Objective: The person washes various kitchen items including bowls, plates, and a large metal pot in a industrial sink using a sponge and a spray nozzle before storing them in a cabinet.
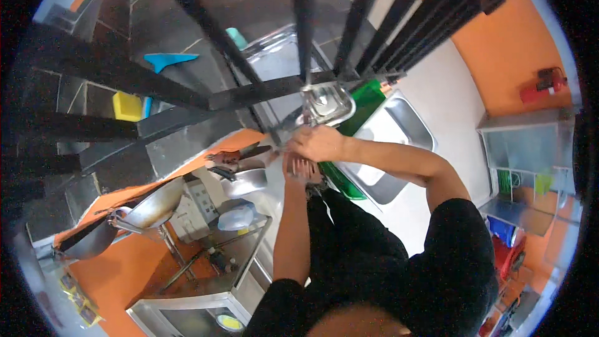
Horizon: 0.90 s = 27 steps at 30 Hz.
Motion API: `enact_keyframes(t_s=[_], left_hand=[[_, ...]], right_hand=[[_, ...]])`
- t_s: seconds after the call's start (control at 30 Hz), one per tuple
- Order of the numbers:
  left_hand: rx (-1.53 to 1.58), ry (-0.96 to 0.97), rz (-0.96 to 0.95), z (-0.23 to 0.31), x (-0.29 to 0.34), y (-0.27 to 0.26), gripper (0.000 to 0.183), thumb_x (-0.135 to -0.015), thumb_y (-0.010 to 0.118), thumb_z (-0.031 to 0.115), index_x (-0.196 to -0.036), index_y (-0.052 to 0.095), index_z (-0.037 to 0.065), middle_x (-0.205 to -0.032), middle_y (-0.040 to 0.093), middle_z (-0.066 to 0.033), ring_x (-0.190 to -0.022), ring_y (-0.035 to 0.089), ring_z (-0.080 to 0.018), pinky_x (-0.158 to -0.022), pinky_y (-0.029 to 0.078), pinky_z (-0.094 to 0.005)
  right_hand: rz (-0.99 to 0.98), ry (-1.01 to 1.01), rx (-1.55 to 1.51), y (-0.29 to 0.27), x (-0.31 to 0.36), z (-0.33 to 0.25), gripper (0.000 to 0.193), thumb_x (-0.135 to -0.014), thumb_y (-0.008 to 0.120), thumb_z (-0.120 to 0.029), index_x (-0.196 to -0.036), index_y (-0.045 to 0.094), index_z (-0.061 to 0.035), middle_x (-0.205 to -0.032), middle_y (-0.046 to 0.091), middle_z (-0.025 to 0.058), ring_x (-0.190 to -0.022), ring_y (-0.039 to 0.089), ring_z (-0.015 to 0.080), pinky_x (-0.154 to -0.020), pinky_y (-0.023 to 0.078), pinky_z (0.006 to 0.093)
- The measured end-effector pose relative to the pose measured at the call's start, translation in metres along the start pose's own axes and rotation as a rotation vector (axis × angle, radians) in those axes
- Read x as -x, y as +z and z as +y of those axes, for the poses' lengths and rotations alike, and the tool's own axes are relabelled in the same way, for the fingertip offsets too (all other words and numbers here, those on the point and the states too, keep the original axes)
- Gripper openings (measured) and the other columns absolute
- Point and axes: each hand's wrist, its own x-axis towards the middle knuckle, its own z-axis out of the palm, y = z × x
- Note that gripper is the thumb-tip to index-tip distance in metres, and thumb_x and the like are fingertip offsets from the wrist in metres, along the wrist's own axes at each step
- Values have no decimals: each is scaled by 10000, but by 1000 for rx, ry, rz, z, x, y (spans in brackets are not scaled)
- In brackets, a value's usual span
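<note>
My right hand (317, 142) reaches in from the right and lies over the fingers end of my left hand (302, 168). The right hand's fingers are curled and closed; what they hold, if anything, is hidden. Pale streaks and blur cover the left hand, so its fingers do not show clearly. Just beyond both hands stands a shiny rectangular metal pan (327, 103). To the left of them lie a metal pot (242, 182) with a dark handle and some dark-handled utensils (240, 156).
A steel sink (409, 126) and a green panel (369, 103) are on the right. Dark bars (302, 25) cross above the hands. Beyond them are a metal tray (281, 56), a yellow sponge (128, 107) and a blue scraper (170, 60). Woks (153, 207) hang at left.
</note>
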Motion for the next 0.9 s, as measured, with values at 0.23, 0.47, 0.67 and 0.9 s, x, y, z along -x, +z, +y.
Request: enact_keyframes(t_s=[0.23,0.47,0.67,0.9], left_hand=[[-111,-40,222,18,-22,32,252,-868,547,108,-1030,511,-81,-938,594,-170,-788,634,-276,-670,588,-340],[-173,-100,305,29,24,40,150,-781,516,14,-885,490,-90,-892,581,-203,-723,630,-303,-615,608,-363],[-8,-44,292,30,51,28,146,-767,506,0,-839,463,-119,-912,569,-233,-731,640,-350,-683,616,-396],[-170,29,146,30,50,18,201,-741,523,-32,-893,444,-135,-968,548,-261,-874,617,-386,-774,593,-458]], right_hand=[[3,12,89,-53,72,-49,185,-762,539,-219,-886,526,-83,-801,495,55,-757,537,203,-469,488,265],[-28,246,80,-76,99,-56,158,-758,550,-197,-861,497,-90,-801,506,54,-803,538,204,-530,520,298],[-38,401,139,-108,131,-71,196,-748,600,-210,-885,526,-92,-820,540,40,-832,537,212,-600,523,300],[141,832,228,-106,203,-86,162,-789,581,-182,-870,536,-49,-787,576,122,-807,564,328,-664,494,431]])
